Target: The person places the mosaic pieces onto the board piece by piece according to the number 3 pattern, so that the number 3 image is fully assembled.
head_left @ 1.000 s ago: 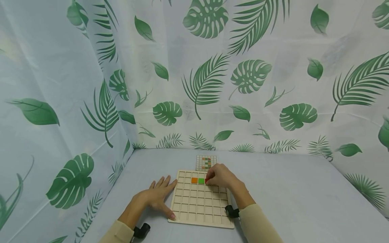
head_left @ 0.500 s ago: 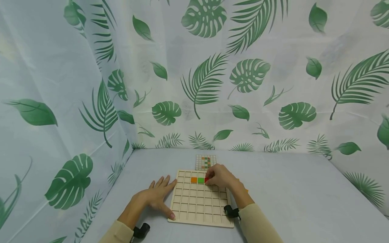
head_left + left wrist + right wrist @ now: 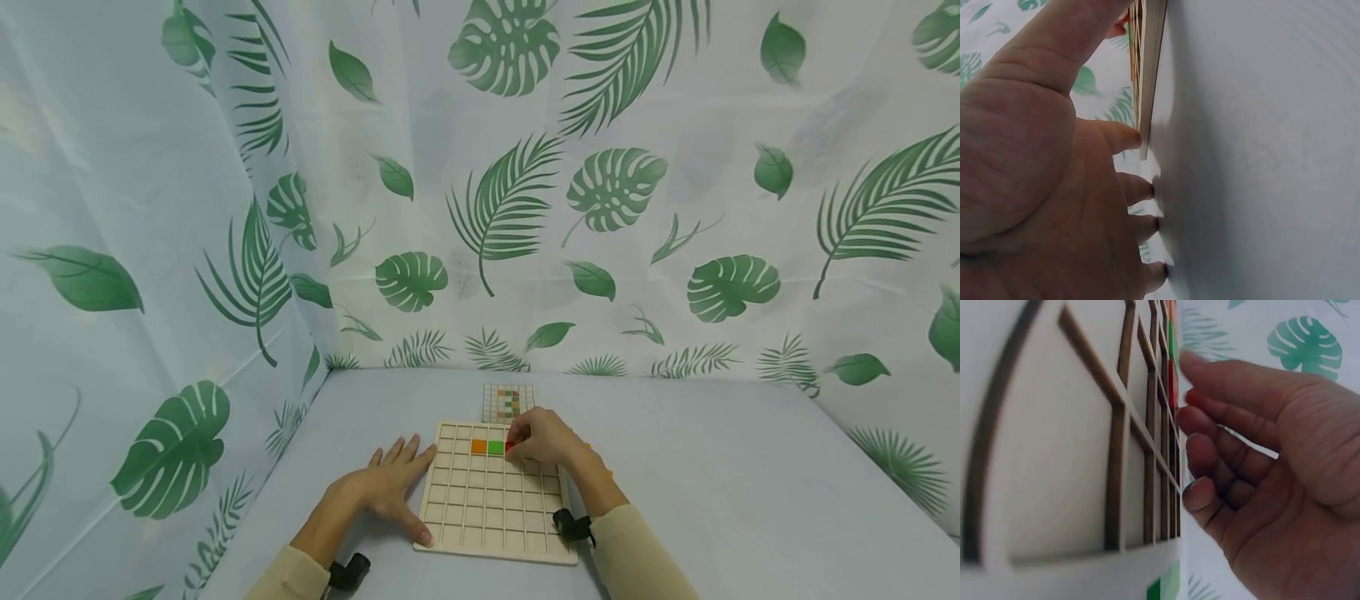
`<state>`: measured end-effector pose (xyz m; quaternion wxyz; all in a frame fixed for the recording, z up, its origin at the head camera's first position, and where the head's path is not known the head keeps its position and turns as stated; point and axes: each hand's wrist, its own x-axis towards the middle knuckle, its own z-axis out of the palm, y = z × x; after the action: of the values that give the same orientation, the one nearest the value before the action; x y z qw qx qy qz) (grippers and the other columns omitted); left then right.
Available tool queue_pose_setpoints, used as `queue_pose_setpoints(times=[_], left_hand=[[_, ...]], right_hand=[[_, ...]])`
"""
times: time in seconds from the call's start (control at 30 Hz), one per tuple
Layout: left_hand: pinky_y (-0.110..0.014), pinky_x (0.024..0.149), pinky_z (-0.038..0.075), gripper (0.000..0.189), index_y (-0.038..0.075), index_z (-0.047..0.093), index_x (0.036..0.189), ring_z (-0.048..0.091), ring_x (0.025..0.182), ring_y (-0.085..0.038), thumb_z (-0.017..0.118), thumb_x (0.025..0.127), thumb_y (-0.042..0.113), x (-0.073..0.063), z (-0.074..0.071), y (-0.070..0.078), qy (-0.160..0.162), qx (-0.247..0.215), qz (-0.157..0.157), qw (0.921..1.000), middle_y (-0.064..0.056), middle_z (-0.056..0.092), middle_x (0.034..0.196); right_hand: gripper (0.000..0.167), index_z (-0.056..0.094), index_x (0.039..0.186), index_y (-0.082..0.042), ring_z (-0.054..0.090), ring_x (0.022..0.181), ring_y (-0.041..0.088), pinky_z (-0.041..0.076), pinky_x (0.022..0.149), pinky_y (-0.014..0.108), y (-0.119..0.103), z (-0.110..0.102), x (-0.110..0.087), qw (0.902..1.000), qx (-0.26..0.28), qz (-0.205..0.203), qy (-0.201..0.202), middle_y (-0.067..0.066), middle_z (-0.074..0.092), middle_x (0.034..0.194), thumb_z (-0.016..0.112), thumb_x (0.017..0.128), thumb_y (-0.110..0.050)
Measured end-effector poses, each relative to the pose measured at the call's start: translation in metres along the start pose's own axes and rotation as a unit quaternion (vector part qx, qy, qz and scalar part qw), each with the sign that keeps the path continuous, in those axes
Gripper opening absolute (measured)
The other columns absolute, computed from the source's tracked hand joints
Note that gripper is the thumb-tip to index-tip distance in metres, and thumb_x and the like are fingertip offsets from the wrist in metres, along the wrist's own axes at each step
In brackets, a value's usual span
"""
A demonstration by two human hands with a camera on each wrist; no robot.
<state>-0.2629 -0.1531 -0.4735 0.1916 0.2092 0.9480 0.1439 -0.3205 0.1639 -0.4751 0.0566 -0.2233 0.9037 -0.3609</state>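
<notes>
A pale wooden grid board (image 3: 491, 500) lies on the table. An orange tile (image 3: 479, 447) and a green tile (image 3: 496, 447) sit side by side in one of its far rows. Just right of them, my right hand (image 3: 546, 437) has thumb and forefinger at a red tile (image 3: 510, 447), partly hidden by the fingers. In the right wrist view the red tile (image 3: 1172, 382) lies in the board between these fingertips, the other fingers curled. My left hand (image 3: 390, 483) rests spread along the board's left side, its thumb at the near left corner and its forefinger by the edge.
A small card with a coloured grid pattern (image 3: 498, 403) lies just beyond the board. Orange bits (image 3: 610, 475) peek out behind the right forearm. In the right wrist view, green pieces (image 3: 1165, 584) show past the board's edge. A leaf-print curtain (image 3: 510, 208) hangs behind the table.
The right hand stays at the red tile with only tiny finger movement; slightly less red shows now. The left hand and the board hold their places.
</notes>
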Motion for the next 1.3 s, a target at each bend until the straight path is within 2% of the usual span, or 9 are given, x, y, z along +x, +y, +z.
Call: queue_pose_setpoints(times=[0.1,0.27,0.37,0.53,0.73,0.83,1.13,1.3], left_hand=[[-0.07,0.127,0.006,0.142,0.019,0.016,0.168,0.002,0.162,-0.043,0.091,0.06,0.071,0.0,0.002,-0.001,-0.001,0.003,0.0,1.0,-0.019,0.007,0.175],[-0.069,0.127,0.006,0.142,0.018,0.015,0.168,0.002,0.162,-0.044,0.091,0.06,0.071,0.001,0.003,0.001,-0.006,0.005,-0.001,1.0,-0.019,0.006,0.175],[-0.069,0.127,0.006,0.142,0.018,0.016,0.168,0.002,0.162,-0.044,0.091,0.06,0.071,0.0,0.002,0.002,-0.007,0.008,-0.005,0.9999,-0.018,0.007,0.175],[-0.068,0.127,0.007,0.143,0.018,0.016,0.168,0.003,0.162,-0.043,0.091,0.059,0.072,0.001,0.002,0.002,-0.005,0.012,-0.01,0.9999,-0.018,0.007,0.176],[-0.068,0.127,0.007,0.143,0.019,0.016,0.168,0.003,0.162,-0.042,0.091,0.059,0.073,0.002,0.003,0.002,-0.004,0.012,-0.009,0.9999,-0.017,0.007,0.176],[-0.068,0.128,0.007,0.143,0.019,0.016,0.168,0.003,0.162,-0.042,0.091,0.059,0.073,0.002,0.003,0.002,-0.004,0.012,-0.011,0.9999,-0.017,0.007,0.176],[-0.068,0.127,0.006,0.142,0.018,0.016,0.168,0.003,0.162,-0.043,0.091,0.06,0.071,-0.001,0.001,0.002,-0.002,0.005,-0.005,1.0,-0.018,0.007,0.175],[-0.068,0.127,0.007,0.142,0.018,0.017,0.168,0.003,0.162,-0.043,0.091,0.06,0.071,-0.001,0.0,0.003,-0.002,0.006,-0.004,1.0,-0.018,0.008,0.175]], right_hand=[[0.009,0.076,0.091,-0.01,0.062,0.075,0.015,0.053,0.066,0.033,-0.001,-0.003,-0.002,0.9999,0.001,0.004,0.011,-0.001,0.071,0.084,0.082,0.09,-0.017],[0.008,0.076,0.095,-0.015,0.061,0.078,0.015,0.053,0.067,0.032,0.005,-0.015,-0.007,0.9978,0.006,0.027,0.061,-0.002,0.071,0.09,0.073,0.099,-0.021],[0.011,0.078,0.098,-0.014,0.06,0.077,0.017,0.052,0.065,0.032,0.012,-0.022,-0.01,0.995,0.004,0.043,0.09,-0.001,0.071,0.091,0.071,0.1,-0.022],[0.013,0.078,0.1,-0.012,0.06,0.076,0.018,0.052,0.066,0.032,0.021,-0.034,-0.016,0.9914,-0.005,0.061,0.116,0.0,0.07,0.093,0.072,0.1,-0.023],[0.01,0.077,0.099,-0.014,0.059,0.077,0.018,0.052,0.065,0.029,0.027,-0.041,-0.019,0.9895,-0.019,0.069,0.125,0.001,0.072,0.095,0.073,0.099,-0.024],[0.012,0.077,0.103,-0.012,0.058,0.076,0.018,0.051,0.063,0.029,0.031,-0.043,-0.019,0.9899,-0.02,0.066,0.124,0.003,0.072,0.097,0.072,0.099,-0.022],[0.023,0.076,0.114,-0.006,0.059,0.083,0.018,0.052,0.065,0.027,0.042,-0.041,-0.021,0.9882,-0.015,0.104,0.112,0.007,0.072,0.102,0.072,0.099,-0.022],[0.025,0.076,0.117,-0.004,0.06,0.085,0.019,0.053,0.068,0.028,0.046,-0.041,-0.021,0.9881,-0.011,0.104,0.113,0.009,0.073,0.106,0.071,0.1,-0.021]])
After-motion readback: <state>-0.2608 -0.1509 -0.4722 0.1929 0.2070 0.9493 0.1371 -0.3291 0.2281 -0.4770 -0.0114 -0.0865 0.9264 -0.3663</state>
